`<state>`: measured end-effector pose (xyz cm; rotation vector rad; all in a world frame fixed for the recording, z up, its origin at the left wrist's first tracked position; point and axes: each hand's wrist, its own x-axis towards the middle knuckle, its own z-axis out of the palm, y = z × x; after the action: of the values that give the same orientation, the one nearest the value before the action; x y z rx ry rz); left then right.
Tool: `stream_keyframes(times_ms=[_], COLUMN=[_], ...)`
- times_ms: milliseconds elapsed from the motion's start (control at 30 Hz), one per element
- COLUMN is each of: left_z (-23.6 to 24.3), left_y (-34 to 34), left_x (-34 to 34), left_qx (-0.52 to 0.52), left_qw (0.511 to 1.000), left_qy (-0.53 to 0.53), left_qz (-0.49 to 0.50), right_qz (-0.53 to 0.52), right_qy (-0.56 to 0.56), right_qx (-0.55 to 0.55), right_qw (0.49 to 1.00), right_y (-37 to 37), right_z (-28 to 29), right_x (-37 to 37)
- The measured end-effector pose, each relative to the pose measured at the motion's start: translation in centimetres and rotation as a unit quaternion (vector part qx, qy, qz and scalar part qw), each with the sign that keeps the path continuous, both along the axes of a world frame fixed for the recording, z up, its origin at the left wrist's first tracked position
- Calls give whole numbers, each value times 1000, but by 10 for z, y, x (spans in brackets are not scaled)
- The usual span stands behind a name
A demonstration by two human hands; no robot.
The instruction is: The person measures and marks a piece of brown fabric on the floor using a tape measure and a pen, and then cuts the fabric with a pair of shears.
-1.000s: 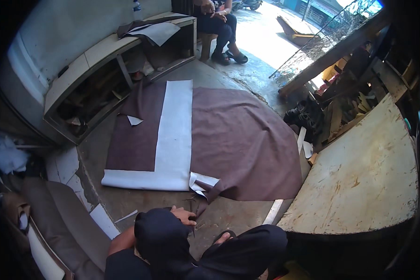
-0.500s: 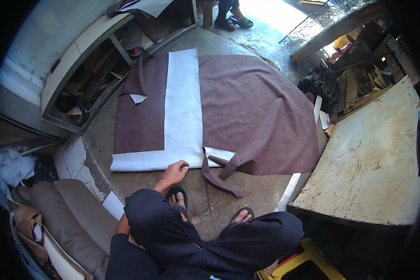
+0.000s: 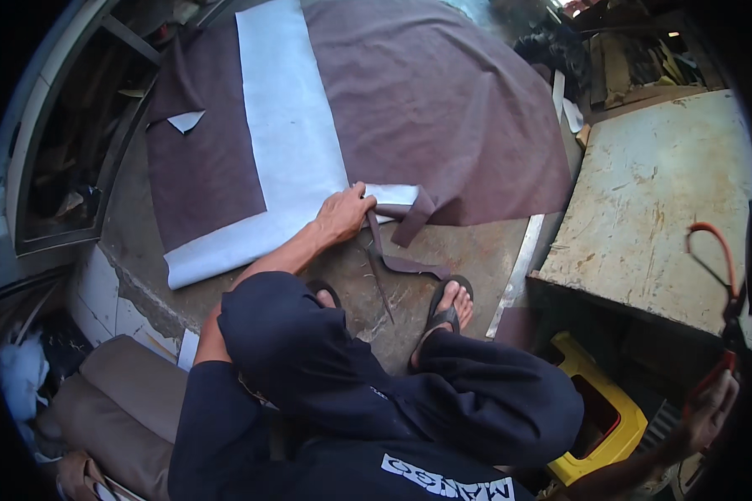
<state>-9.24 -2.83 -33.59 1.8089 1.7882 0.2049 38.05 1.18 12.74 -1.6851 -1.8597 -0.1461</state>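
A large brown leatherette sheet (image 3: 443,100) lies spread on the concrete floor, with a folded-over part showing its white backing (image 3: 284,125). A narrow brown strip (image 3: 393,255) hangs from its near edge and trails onto the floor. My left hand (image 3: 342,215) reaches forward and pinches the sheet's near edge where the strip starts. My right hand (image 3: 708,413) is out at the far lower right, closed on an orange-handled tool (image 3: 714,250) that looks like large scissors; its blades are hidden. My sandalled feet (image 3: 444,305) rest just short of the sheet.
A worn pale board table (image 3: 660,184) stands to the right, with a yellow plastic stool (image 3: 610,417) under its near side. An open wooden cabinet (image 3: 67,159) lies at left. Brown cushions (image 3: 117,401) sit at lower left. A thin stick (image 3: 382,288) lies by my feet.
My head has tilted down and closer to the sheet. My left hand moved forward from the floor onto the sheet's near edge. My right hand with the orange-handled tool has come into view at right.
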Motion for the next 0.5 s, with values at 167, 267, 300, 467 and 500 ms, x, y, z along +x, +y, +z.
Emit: stream_keyframes(times_ms=[167,267,300,467,500], left_z=[25,49,57,99,107], left_y=[16,40,46,65,67], left_x=[-7,-1,-1,37,54], left_qx=[-24,10,-7,74,87], left_qw=[999,997,998,968,950], left_qy=[-38,-65,-61,-228,-290], left_qz=[-9,-28,-29,-74,-76], right_qz=[-18,-10,-9,162,223], right_qy=[178,-24,-19,-135,-26], right_qx=[-407,-432,-447,-385,-370], right_qw=[896,902,894,899,902], right_y=[2,-12,-4,50,63], right_z=[-232,-326,-332,-335,-339], right_x=[-28,11,7,-38,-67])
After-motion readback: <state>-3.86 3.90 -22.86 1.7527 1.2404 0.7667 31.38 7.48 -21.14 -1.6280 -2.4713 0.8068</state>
